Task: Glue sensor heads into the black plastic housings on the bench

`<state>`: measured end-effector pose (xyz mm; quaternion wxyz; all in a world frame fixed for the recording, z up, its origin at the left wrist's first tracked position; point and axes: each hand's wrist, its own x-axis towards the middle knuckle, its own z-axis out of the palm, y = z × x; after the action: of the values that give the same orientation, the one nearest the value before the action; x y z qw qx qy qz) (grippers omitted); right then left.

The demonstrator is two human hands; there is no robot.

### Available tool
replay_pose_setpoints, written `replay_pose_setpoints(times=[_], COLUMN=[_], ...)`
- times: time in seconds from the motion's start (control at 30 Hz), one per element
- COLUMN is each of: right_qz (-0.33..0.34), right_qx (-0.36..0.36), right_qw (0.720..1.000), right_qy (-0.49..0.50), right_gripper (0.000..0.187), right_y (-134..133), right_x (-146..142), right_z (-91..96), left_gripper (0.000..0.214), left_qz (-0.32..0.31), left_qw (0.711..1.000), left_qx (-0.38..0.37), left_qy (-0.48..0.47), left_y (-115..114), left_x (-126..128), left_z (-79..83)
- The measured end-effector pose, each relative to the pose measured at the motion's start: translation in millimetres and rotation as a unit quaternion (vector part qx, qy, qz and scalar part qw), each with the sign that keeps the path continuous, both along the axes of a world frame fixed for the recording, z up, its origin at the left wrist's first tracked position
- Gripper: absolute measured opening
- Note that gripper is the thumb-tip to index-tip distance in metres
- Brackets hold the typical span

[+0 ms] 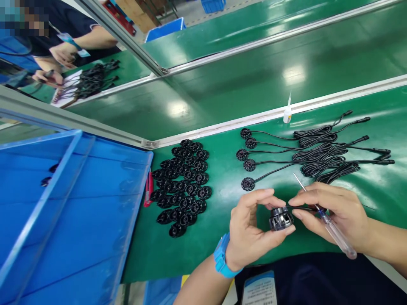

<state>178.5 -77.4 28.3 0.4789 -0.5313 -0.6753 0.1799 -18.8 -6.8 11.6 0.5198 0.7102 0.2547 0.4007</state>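
Observation:
My left hand (pixel 251 224) grips a round black slotted housing (pixel 281 219) between the thumb and fingers, tilted toward me. A black cable (pixel 302 208) runs from the housing's side to my right hand (pixel 340 212), whose thumb and forefinger pinch it close to the housing. That same hand also carries a screwdriver (pixel 337 234) with a clear handle, its thin shaft pointing up and away over the table. Beyond my hands lie several coiled black cables (pixel 318 148), each joined to a round black part (pixel 248 183) at its left end.
Left of my hands, many round black parts (pixel 181 182) stand in close rows. A large blue bin (pixel 79 220) rises at the left, with a red-handled tool (pixel 149 189) beside it. A small white bottle (pixel 287 113) stands by the back rail. Across the frame, a co-worker's hands (pixel 65 54) handle cables.

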Motion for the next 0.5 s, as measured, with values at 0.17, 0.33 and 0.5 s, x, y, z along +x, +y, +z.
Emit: replay_pose_setpoints(times=[0.17,0.33,0.5], right_qz=[0.005,0.025,0.045], right_qx=[-0.006,-0.007,-0.031], right_qw=[1.000,1.000,0.998], right_qy=[-0.004,-0.001,0.019], right_gripper=[0.010,0.008,0.007], right_y=[-0.7,-0.6,-0.2], right_x=[-1.5,-1.4,-1.7], right_z=[-0.4,-0.5,0.5], left_gripper=[0.063,0.066,0.064], left_qz=[-0.008,-0.034,-0.052], left_qw=[0.999,0.997,0.994], left_qx=[-0.035,-0.056,-0.068], left_qy=[-0.005,-0.048,-0.071], left_y=[-1.4,-0.8,-0.9], left_x=[1.1,1.8,4.7], left_z=[-0.1,1.4,4.2])
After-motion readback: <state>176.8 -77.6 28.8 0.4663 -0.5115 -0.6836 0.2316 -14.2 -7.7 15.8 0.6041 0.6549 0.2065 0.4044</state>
